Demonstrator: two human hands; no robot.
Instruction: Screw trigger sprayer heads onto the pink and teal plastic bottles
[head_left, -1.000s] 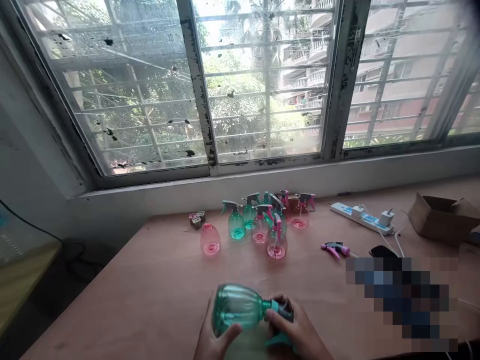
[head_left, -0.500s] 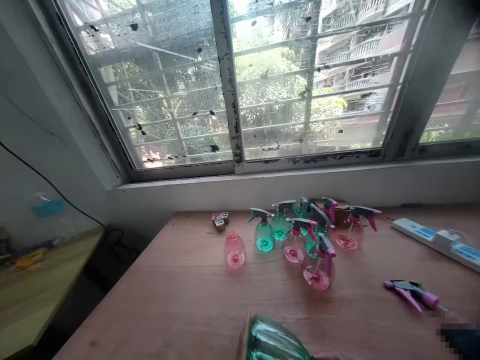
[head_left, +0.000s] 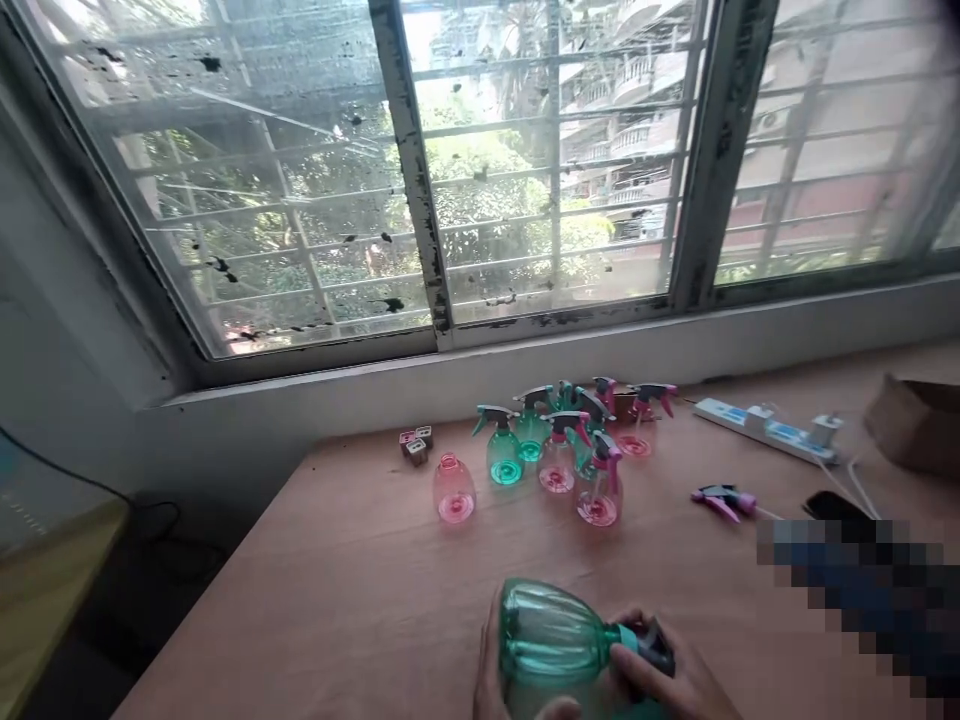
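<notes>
A green see-through spray bottle (head_left: 551, 630) lies on its side in my hands at the bottom of the view, its base to the left and its neck to the right. My left hand (head_left: 491, 665) wraps round the base end, the thumb showing below. At the neck, my right hand (head_left: 671, 675) grips the dark and teal spray head (head_left: 649, 645). Beyond them stands a pink bottle (head_left: 454, 490) without a head. To its right is a group of green spray bottles (head_left: 505, 455) and pink spray bottles (head_left: 600, 490). A loose pink and black spray head (head_left: 726, 501) lies farther right.
Small square blocks (head_left: 416, 448) sit at the table's back left. A white power strip (head_left: 765, 432) with plugs and a brown box (head_left: 919, 425) are at the right, near a black flat object (head_left: 840, 507). A pixelated patch hides the right side. A window rises behind the table (head_left: 337, 600).
My view has swung right and lower, bringing the brown box and more of the power strip in. The held bottle and both hands now show much more fully.
</notes>
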